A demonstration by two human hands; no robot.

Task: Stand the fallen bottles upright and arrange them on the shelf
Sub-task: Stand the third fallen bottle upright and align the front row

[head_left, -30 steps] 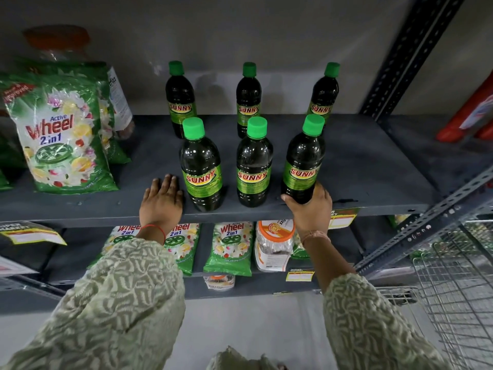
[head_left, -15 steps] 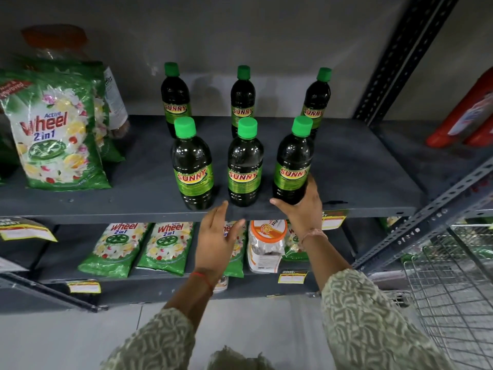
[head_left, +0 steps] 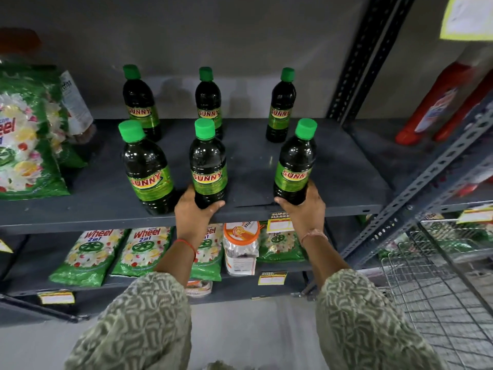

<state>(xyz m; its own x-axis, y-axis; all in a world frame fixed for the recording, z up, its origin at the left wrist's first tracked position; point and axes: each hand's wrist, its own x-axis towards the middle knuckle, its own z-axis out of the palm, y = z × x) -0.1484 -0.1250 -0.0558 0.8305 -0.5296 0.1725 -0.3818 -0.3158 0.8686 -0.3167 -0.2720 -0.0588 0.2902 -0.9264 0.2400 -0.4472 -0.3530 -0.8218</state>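
Several dark bottles with green caps and "SUNNY" labels stand upright on the grey shelf (head_left: 333, 182), in a back row and a front row. My left hand (head_left: 192, 212) grips the base of the front middle bottle (head_left: 208, 166). My right hand (head_left: 304, 209) grips the base of the front right bottle (head_left: 294, 164). The front left bottle (head_left: 146, 169) stands alone, untouched. Behind stand the back left bottle (head_left: 140, 102), back middle bottle (head_left: 208, 102) and back right bottle (head_left: 281, 105). No bottle lies on its side.
Green Wheel detergent bags (head_left: 26, 134) fill the shelf's left end. More bags and an orange-lidded jar (head_left: 240, 247) sit on the lower shelf. Red bottles (head_left: 437, 102) stand beyond the upright post (head_left: 365, 60). A wire basket (head_left: 440, 289) is at lower right.
My left hand moved from the shelf edge to take hold of the front middle bottle. The front right bottle, held in my right hand, now stands further right of the middle one.
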